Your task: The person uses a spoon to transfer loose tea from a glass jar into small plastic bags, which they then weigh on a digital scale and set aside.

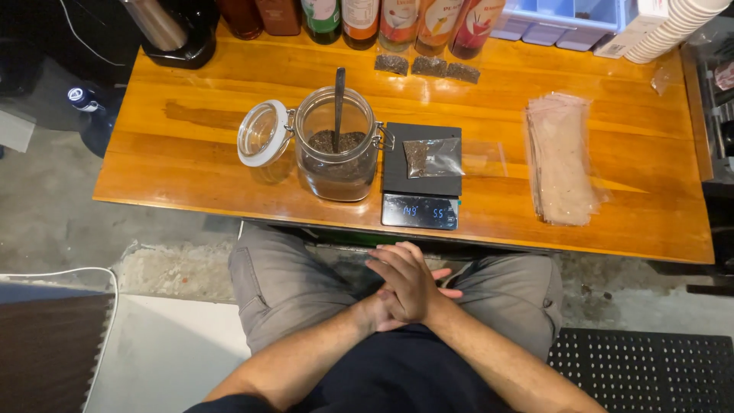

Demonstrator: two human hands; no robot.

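- Head view looks straight down at your lap: your right hand is laid over your left hand, both resting together above your knees, just below the near edge of the tabletop.
- Neither grip is on anything. The fingers are loosely laid across each other, palms pressed, nothing between them.
- Closest stuff to your hands is the black scale sitting at the front edge of the tabletop, its lit display facing you.
- On the scale's platform lies a small clear bag with a bit of dark loose stuff in one end.
- Right beside the scale on its left, touching or almost, stands a glass jar about half full of the same dark stuff, with a spoon handle sticking up out of it. Its hinged lid is flipped open to the left.
- Further back there are three small filled bags in a row, just in front of a line of bottles.
- Off to the right, well apart from the scale, is a stack of empty clear bags.
- Top right corner has a stack of paper cups lying on its side.
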